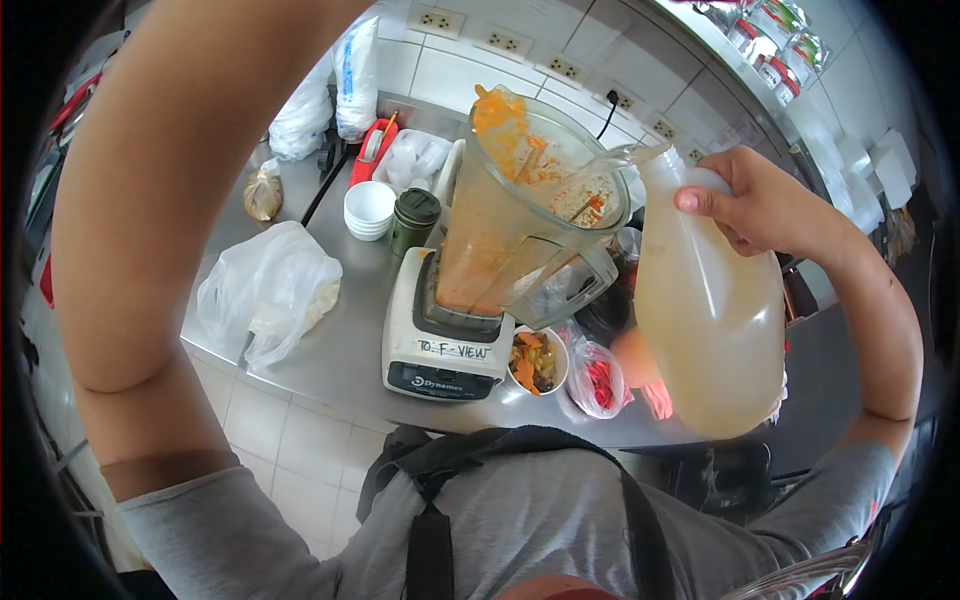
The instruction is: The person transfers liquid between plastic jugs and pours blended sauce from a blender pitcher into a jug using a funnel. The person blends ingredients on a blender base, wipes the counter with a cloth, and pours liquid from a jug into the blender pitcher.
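Note:
My right hand [748, 200] is wrapped around the handle of a large translucent plastic jug [710, 320] filled with pale yellowish liquid. The jug's mouth tips toward the blender jar [475, 245], and a clear stream [600, 160] runs from it into the jar's open top. Orange puree smears the jar's inside wall, and pale and orange bits show within. The jar sits on a white blender base [440, 350] marked "TO. F-VIEW". My left arm [150, 220] is raised along the left side; its hand lies beyond the top of the view.
On the steel counter stand a white plastic bag [270, 290], stacked white bowls [369, 208], a dark green lidded cup [414, 220] and a red tape dispenser [372, 150]. Near the front edge are a bowl of vegetable pieces [537, 360] and a bag of red strips [598, 382].

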`<state>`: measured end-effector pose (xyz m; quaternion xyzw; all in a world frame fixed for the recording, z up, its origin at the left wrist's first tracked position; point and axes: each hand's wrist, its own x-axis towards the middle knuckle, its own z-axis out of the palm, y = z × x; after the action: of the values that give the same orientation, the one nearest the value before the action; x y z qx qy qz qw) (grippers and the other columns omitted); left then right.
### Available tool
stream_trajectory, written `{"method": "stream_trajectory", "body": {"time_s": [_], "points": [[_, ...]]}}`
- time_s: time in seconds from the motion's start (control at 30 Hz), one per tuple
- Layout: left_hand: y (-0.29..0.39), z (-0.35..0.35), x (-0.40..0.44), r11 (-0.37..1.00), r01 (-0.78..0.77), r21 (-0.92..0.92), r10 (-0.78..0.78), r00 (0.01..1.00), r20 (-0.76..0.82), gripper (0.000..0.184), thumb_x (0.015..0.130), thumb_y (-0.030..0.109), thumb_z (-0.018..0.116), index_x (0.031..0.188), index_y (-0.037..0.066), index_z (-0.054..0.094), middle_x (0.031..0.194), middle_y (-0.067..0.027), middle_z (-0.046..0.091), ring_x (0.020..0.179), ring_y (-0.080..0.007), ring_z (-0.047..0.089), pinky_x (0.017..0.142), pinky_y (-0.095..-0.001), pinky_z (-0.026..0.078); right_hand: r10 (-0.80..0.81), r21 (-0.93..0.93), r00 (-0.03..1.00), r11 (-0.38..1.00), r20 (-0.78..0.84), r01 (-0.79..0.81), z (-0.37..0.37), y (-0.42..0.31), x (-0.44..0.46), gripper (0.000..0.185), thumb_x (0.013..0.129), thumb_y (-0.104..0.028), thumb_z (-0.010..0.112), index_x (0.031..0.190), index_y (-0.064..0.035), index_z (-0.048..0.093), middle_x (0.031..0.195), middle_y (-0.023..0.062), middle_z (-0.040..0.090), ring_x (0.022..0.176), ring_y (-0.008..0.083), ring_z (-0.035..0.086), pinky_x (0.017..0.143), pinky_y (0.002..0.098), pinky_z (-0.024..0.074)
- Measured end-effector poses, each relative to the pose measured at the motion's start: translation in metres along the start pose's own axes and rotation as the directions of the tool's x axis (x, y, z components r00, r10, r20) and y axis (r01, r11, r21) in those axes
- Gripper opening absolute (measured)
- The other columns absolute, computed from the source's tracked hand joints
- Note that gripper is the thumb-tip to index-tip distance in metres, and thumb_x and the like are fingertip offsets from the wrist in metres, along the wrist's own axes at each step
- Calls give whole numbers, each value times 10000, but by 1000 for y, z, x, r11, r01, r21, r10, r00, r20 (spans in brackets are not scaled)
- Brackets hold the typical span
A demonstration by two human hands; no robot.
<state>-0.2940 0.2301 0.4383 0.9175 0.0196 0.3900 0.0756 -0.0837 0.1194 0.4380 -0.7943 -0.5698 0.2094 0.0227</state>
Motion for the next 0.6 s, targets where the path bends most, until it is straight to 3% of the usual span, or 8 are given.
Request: {"method": "stream_trajectory", "body": {"time_s": [0.03, 0.1, 0.17, 0.33, 0.4, 0.47, 0.6], "points": [[10, -1, 0, 1000, -4, -1, 4, 1000, 1, 357, 933, 296, 408, 876, -9, 585, 762, -101, 574, 740, -206, 520, 747, -324, 431, 2, 15, 1000, 1000, 15, -3, -1, 1, 1, 424, 846, -388, 639, 862, 30, 570, 524, -32, 415, 428, 53, 388, 382, 229, 307], [34, -5, 3, 928, 372, -11, -360, 905, 226, 322, 917, 247, 457, 1016, -23, 603, 851, -105, 616, 780, -187, 552, 769, -317, 446, 9, 32, 1000, 999, 27, -9, 0, 2, 0, 426, 847, -395, 636, 852, 26, 569, 519, -34, 411, 424, 55, 389, 381, 230, 307], [29, -2, 1, 943, 330, -43, -310, 917, 250, 306, 911, 228, 468, 1023, -23, 602, 860, -105, 619, 784, -183, 555, 765, -312, 447, 11, 68, 996, 998, 89, -17, 4, -2, 2, 376, 874, -350, 611, 872, 18, 535, 515, -71, 334, 411, 28, 298, 370, 211, 237], [1, 11, -9, 969, 152, -196, -77, 935, 346, 247, 879, 131, 521, 1056, -23, 598, 903, -100, 634, 805, -163, 567, 745, -285, 452, -35, 7, 998, 999, 59, 35, 10, 0, 3, 391, 867, -365, 617, 847, 18, 541, 507, -55, 373, 404, 35, 330, 365, 212, 258], [0, 13, -3, 951, 201, -233, -104, 923, 371, 239, 868, 102, 537, 1061, -28, 595, 913, -94, 635, 816, -153, 567, 745, -273, 453, -42, -7, 998, 999, 47, 42, 11, 0, 3, 398, 865, -371, 618, 838, 19, 545, 507, -50, 386, 403, 37, 341, 364, 212, 266], [5, 17, 3, 868, 424, -260, -290, 857, 427, 249, 857, 80, 551, 1077, -29, 592, 923, -91, 638, 813, -152, 565, 754, -275, 455, -44, 4, 999, 999, -2, 44, 13, -2, 1, 405, 858, -377, 625, 841, 21, 552, 509, -43, 396, 399, 42, 357, 361, 220, 278], [1, 25, 7, 871, 388, -302, -248, 877, 412, 263, 844, 66, 567, 1083, -40, 589, 945, -91, 639, 806, -152, 561, 755, -281, 460, -47, -34, 996, 998, -72, 45, 11, 1, -1, 463, 845, -430, 622, 902, 27, 579, 508, -21, 427, 414, 75, 416, 386, 236, 327]]}}
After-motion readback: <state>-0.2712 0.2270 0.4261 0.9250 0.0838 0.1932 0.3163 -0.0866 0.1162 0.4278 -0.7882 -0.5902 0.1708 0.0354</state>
